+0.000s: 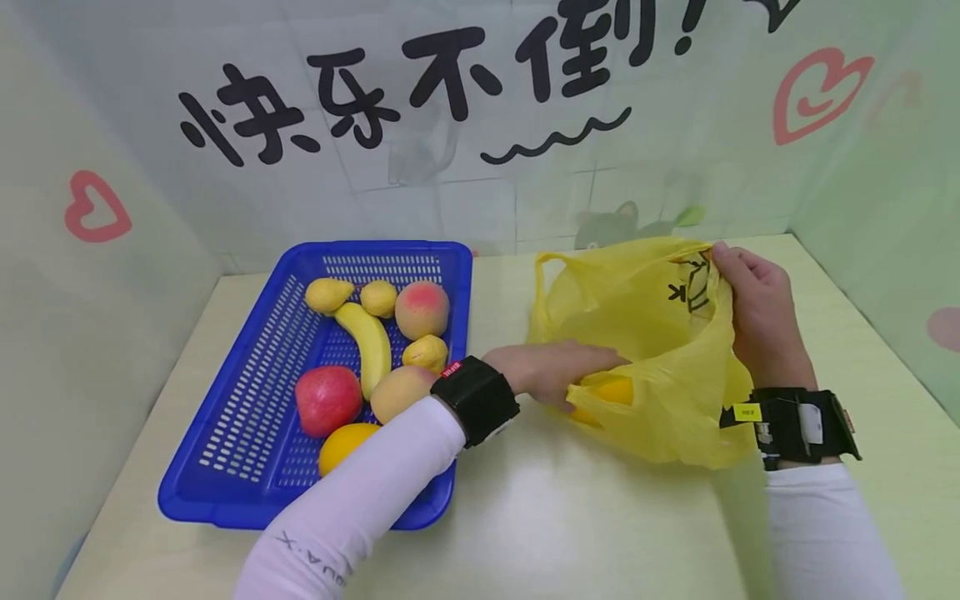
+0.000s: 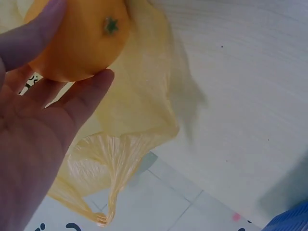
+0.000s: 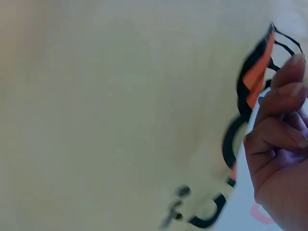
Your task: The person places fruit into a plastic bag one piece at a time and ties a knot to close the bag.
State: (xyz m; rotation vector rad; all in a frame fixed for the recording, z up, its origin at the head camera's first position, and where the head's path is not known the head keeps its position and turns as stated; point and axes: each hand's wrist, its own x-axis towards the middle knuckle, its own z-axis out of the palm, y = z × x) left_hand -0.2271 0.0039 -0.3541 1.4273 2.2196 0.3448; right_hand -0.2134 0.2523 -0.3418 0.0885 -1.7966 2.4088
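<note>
An orange (image 1: pixel 611 390) with a small green star-shaped stem mark is at the mouth of a yellow plastic bag (image 1: pixel 660 417), partly behind its thin film. My left hand (image 1: pixel 551 368) grips it; in the left wrist view the thumb lies on one side of the orange (image 2: pixel 82 38) and the fingers on the other. At the bag's upper right rim, my right hand (image 1: pixel 768 312) pinches the plastic and holds that side up. The bag's film fills most of the right wrist view, beside the curled fingers (image 3: pixel 276 132).
A blue basket (image 1: pixel 191 500) stands at the left. In it lie a banana (image 1: pixel 369 346), a red fruit (image 1: pixel 327 400), another orange (image 1: pixel 345 446), two peaches (image 1: pixel 422 310) and several lemons (image 1: pixel 328 294). Printed walls (image 1: pixel 480 204) enclose the table (image 1: pixel 570 533) at the back and sides.
</note>
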